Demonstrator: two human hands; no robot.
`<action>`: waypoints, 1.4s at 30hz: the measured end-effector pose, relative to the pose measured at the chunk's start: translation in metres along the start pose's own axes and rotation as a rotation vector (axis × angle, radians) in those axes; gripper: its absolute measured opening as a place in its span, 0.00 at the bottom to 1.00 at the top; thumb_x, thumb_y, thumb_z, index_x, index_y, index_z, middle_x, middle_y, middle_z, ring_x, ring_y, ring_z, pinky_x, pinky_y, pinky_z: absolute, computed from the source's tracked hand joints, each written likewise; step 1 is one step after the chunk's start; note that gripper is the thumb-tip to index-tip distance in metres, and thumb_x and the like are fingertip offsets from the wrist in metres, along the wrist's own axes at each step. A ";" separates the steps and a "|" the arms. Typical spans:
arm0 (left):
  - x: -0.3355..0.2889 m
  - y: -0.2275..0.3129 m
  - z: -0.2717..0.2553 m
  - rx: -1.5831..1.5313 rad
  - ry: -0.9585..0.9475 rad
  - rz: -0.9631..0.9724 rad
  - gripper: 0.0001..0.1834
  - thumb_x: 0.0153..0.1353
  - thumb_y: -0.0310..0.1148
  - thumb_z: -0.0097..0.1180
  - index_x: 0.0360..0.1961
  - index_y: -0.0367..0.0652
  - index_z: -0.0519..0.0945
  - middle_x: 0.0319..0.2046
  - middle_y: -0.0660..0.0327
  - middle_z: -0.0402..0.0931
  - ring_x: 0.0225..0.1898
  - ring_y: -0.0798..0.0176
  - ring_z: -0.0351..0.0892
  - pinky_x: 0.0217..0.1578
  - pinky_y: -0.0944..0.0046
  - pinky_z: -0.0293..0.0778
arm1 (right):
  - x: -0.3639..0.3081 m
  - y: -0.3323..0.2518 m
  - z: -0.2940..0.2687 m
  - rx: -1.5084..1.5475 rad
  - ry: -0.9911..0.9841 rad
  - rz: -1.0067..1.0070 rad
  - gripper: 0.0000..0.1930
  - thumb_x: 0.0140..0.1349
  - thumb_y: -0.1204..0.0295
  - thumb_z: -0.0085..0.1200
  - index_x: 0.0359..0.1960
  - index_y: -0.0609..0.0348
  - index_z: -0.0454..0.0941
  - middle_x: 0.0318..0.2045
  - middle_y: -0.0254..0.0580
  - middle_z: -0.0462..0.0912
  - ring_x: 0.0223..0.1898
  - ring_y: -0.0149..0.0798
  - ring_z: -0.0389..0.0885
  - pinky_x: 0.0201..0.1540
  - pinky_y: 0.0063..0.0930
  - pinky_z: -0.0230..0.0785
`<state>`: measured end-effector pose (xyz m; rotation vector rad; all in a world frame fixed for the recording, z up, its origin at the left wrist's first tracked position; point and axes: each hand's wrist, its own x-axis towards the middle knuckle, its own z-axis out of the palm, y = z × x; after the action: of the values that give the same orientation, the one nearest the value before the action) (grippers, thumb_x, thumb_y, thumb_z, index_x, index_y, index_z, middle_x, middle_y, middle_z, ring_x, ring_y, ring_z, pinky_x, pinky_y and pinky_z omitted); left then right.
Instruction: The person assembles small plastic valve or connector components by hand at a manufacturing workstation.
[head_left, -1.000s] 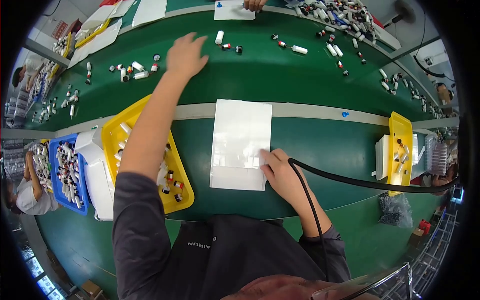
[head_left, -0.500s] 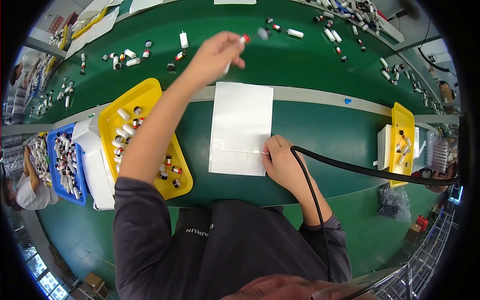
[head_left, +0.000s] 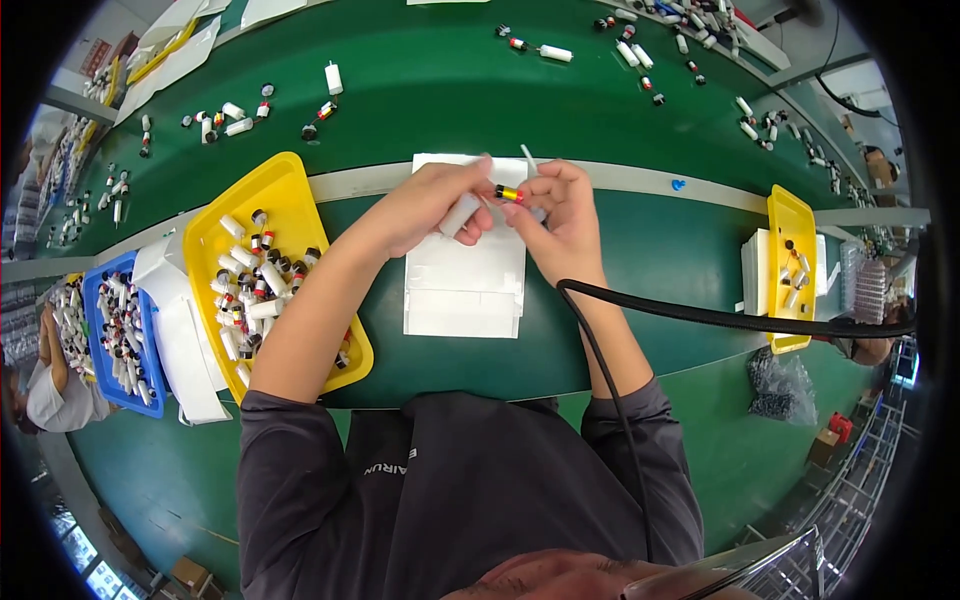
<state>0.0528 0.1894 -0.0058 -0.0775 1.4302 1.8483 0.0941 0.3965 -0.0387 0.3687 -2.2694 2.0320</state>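
Hands: upper centre, close together; left hand (head_left: 435,208) clamped, right hand (head_left: 562,205) curled, its grip unclear to me.
White sheet (head_left: 464,275): centre, partly covered.
White cylinder (head_left: 459,216): in left grip, blurred.
Banded piece (head_left: 509,192): between hands, one end unclear.

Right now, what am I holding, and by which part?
Left hand: a white cylinder, by its side. Right hand: a white strip, apparently by its lower end. Yellow-black piece: hold unclear.
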 end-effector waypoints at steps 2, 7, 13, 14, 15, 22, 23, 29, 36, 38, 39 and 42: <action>-0.001 -0.006 0.005 -0.193 0.028 -0.037 0.20 0.71 0.47 0.56 0.38 0.39 0.84 0.28 0.66 0.78 0.30 0.71 0.77 0.37 0.68 0.77 | 0.001 0.002 -0.006 0.222 0.067 0.196 0.23 0.63 0.81 0.61 0.56 0.60 0.63 0.35 0.37 0.81 0.33 0.29 0.81 0.37 0.21 0.73; -0.005 -0.062 0.013 0.468 0.424 0.611 0.20 0.72 0.47 0.53 0.43 0.39 0.83 0.32 0.66 0.78 0.34 0.71 0.74 0.41 0.68 0.73 | 0.000 0.001 -0.014 0.263 0.124 0.193 0.23 0.64 0.83 0.59 0.56 0.60 0.63 0.35 0.36 0.81 0.33 0.28 0.80 0.37 0.20 0.71; 0.018 -0.046 0.058 0.067 0.118 0.402 0.23 0.76 0.45 0.47 0.59 0.37 0.77 0.46 0.64 0.77 0.48 0.69 0.70 0.53 0.67 0.66 | -0.003 -0.004 -0.008 0.405 0.171 0.094 0.23 0.64 0.84 0.58 0.57 0.59 0.62 0.37 0.37 0.81 0.38 0.28 0.79 0.44 0.20 0.70; 0.021 -0.042 0.063 -0.155 0.123 0.462 0.22 0.77 0.43 0.46 0.61 0.38 0.75 0.49 0.64 0.77 0.52 0.68 0.70 0.57 0.66 0.66 | -0.004 -0.004 -0.007 0.455 0.179 0.110 0.23 0.64 0.84 0.59 0.57 0.59 0.62 0.37 0.37 0.81 0.39 0.28 0.79 0.46 0.21 0.70; 0.023 -0.041 0.066 -0.377 0.115 0.511 0.22 0.78 0.41 0.45 0.64 0.38 0.73 0.52 0.63 0.77 0.56 0.67 0.70 0.60 0.64 0.65 | -0.009 -0.003 -0.005 0.445 0.186 0.103 0.23 0.64 0.84 0.59 0.57 0.59 0.62 0.37 0.37 0.81 0.39 0.28 0.79 0.46 0.21 0.70; 0.034 -0.066 0.049 -0.331 0.103 0.471 0.20 0.77 0.32 0.47 0.66 0.38 0.70 0.59 0.57 0.74 0.59 0.63 0.74 0.61 0.61 0.70 | -0.021 0.026 0.008 -0.061 0.240 -0.030 0.24 0.63 0.84 0.61 0.55 0.59 0.61 0.37 0.37 0.79 0.41 0.29 0.79 0.50 0.25 0.72; 0.033 -0.062 0.052 -0.331 0.077 0.476 0.20 0.77 0.32 0.47 0.66 0.38 0.70 0.59 0.57 0.74 0.59 0.63 0.74 0.61 0.61 0.70 | -0.022 0.026 0.008 -0.063 0.246 -0.037 0.25 0.62 0.84 0.62 0.55 0.60 0.61 0.38 0.38 0.78 0.41 0.29 0.79 0.50 0.25 0.72; 0.034 -0.060 0.051 -0.466 -0.036 0.370 0.19 0.77 0.34 0.46 0.64 0.39 0.72 0.60 0.55 0.75 0.61 0.59 0.73 0.64 0.59 0.67 | -0.023 0.025 -0.002 -0.193 0.230 -0.134 0.26 0.61 0.84 0.63 0.56 0.61 0.61 0.39 0.40 0.78 0.39 0.31 0.81 0.47 0.26 0.74; 0.050 -0.060 0.047 -0.592 0.003 0.375 0.14 0.76 0.30 0.47 0.59 0.39 0.71 0.48 0.57 0.77 0.58 0.57 0.77 0.62 0.55 0.70 | -0.016 0.033 -0.015 -0.252 0.255 -0.165 0.26 0.60 0.84 0.63 0.55 0.61 0.61 0.39 0.41 0.79 0.40 0.32 0.80 0.50 0.28 0.73; 0.046 -0.059 0.047 -0.608 0.008 0.361 0.15 0.76 0.30 0.48 0.60 0.39 0.71 0.49 0.57 0.77 0.57 0.57 0.77 0.63 0.55 0.70 | -0.012 0.030 -0.015 -0.299 0.254 -0.233 0.24 0.60 0.82 0.63 0.54 0.62 0.65 0.35 0.42 0.81 0.37 0.33 0.82 0.46 0.28 0.75; 0.045 -0.058 0.048 -0.559 0.011 0.369 0.17 0.74 0.28 0.49 0.62 0.39 0.70 0.50 0.57 0.77 0.57 0.58 0.77 0.63 0.55 0.70 | -0.011 0.032 -0.015 -0.294 0.251 -0.225 0.24 0.60 0.82 0.63 0.54 0.62 0.65 0.35 0.42 0.81 0.37 0.33 0.82 0.46 0.28 0.75; 0.043 -0.060 0.048 -0.413 0.063 0.377 0.20 0.72 0.25 0.51 0.64 0.39 0.70 0.52 0.57 0.77 0.57 0.61 0.77 0.63 0.57 0.70 | -0.012 0.033 -0.015 -0.144 0.225 -0.148 0.25 0.59 0.83 0.64 0.54 0.61 0.64 0.40 0.44 0.84 0.36 0.33 0.81 0.45 0.28 0.74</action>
<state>0.0780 0.2562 -0.0572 -0.0743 1.1379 2.4535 0.0964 0.4161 -0.0716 0.2725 -2.1662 1.7320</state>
